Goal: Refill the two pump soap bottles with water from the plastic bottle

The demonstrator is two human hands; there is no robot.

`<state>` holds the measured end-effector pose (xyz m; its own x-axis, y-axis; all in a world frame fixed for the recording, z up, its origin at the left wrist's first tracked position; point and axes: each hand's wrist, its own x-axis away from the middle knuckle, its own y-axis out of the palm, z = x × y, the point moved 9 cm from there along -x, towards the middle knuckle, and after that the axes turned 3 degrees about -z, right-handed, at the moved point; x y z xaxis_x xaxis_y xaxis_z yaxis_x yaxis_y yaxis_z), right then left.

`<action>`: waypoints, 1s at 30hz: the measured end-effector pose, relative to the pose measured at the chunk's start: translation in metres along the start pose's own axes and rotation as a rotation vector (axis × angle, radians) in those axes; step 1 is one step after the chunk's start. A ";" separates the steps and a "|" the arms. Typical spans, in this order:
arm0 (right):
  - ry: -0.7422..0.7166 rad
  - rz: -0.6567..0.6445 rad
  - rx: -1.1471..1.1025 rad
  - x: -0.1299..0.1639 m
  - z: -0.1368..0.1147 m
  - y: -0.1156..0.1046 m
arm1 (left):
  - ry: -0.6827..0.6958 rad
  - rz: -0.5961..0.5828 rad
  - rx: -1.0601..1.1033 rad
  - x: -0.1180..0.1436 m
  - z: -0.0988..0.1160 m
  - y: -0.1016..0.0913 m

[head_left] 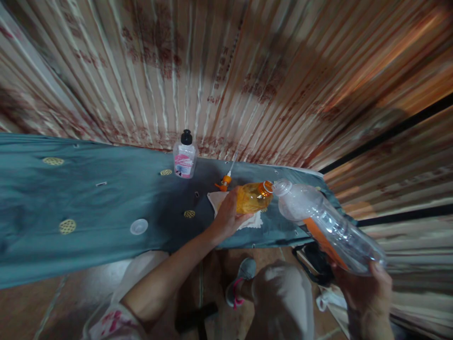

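My left hand [229,215] is wrapped round an amber bottle [252,198], which lies tilted with its open mouth to the right. From the right, a large clear plastic bottle [329,224] with an orange label slants down to it, its mouth at the amber bottle's mouth. My right hand [366,283] grips the clear bottle near its base. Under the amber bottle a white cloth [253,221] is spread on the table. Just behind my left hand lies an orange pump top [224,182] with a thin clear tube.
A small clear bottle with a black cap [185,158] stands at the back of the teal-covered table [106,189]. Near the front edge lies a shallow clear dish or cap [139,226]. A pleated curtain [198,71] hangs behind. Dark bags [311,259] sit below right.
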<state>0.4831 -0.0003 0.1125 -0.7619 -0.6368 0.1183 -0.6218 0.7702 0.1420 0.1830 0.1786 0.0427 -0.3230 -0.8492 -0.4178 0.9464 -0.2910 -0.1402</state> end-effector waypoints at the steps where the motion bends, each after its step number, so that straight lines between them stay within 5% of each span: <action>1: 0.007 0.008 0.001 0.000 0.001 -0.001 | -0.002 -0.010 0.002 0.000 0.001 0.000; 30: -0.062 -0.063 0.036 -0.004 -0.005 0.003 | 0.056 0.003 -0.104 0.000 0.000 0.000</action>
<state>0.4854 0.0046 0.1177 -0.7304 -0.6812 0.0491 -0.6737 0.7305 0.1118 0.1832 0.1790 0.0423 -0.3226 -0.8231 -0.4673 0.9433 -0.2390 -0.2303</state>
